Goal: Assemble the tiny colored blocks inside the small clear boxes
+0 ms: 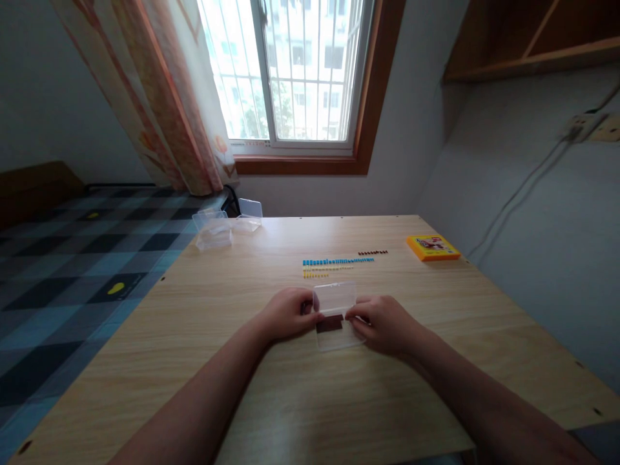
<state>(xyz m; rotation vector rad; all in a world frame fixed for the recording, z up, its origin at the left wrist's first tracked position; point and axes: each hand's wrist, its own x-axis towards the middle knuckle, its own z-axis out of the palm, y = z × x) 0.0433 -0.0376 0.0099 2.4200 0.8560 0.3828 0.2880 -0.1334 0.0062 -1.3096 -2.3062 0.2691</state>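
Observation:
A small clear plastic box (pixel 335 297) sits near the middle of the table with its hinged lid standing up at the back. A dark brown block of pieces (pixel 329 323) lies in its left part. My left hand (pixel 289 314) grips the box's left side, thumb reaching over the brown pieces. On the right side, my right hand (pixel 387 323) is closed round the box edge, its fingertips close to the end of the brown pieces. Just beyond the box are rows of tiny pieces: blue pieces (pixel 338 262), yellow pieces (pixel 314 276), pale pieces between them, and dark brown pieces (pixel 372 252).
Other clear plastic boxes (pixel 214 234) stand with raised lids at the table's (pixel 159 349) far left corner. A flat orange-yellow box (pixel 433 248) lies near the right edge. A bed with a checked cover (pixel 62 271) adjoins on the left; walls and a window bound the rest.

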